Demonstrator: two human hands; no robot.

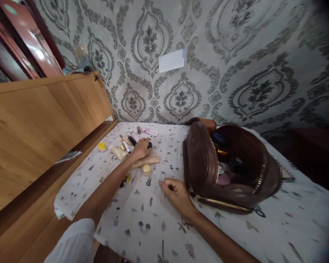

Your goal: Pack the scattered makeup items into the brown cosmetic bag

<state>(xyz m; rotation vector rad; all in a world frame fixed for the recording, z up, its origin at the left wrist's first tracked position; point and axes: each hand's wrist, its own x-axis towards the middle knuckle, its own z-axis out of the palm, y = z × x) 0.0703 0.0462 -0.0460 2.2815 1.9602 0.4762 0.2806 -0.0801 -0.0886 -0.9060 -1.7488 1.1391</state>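
My left hand (142, 148) reaches into a spread of cosmetics, its fingers closed over a black cosmetic item (150, 145) whose end shows past the fingertips; the rest is hidden. Just below it lies a peach tube (148, 160), with a small round cream jar (146, 169) in front. Left of the hand are a cream-coloured tube (118, 152), a gold-topped piece (123, 146) and a yellow-lidded pot (101, 147). My right hand (177, 193) is loosely curled above the sheet, beside the brown leather bag (200, 157), with nothing visible in it.
The bag stands unzipped at the right, several things inside it, including a pink item (223, 179). A pink-and-white tube (149, 131) lies toward the wall. A wooden board (52, 120) borders the left side. The patterned wall (153, 91) closes off the back.
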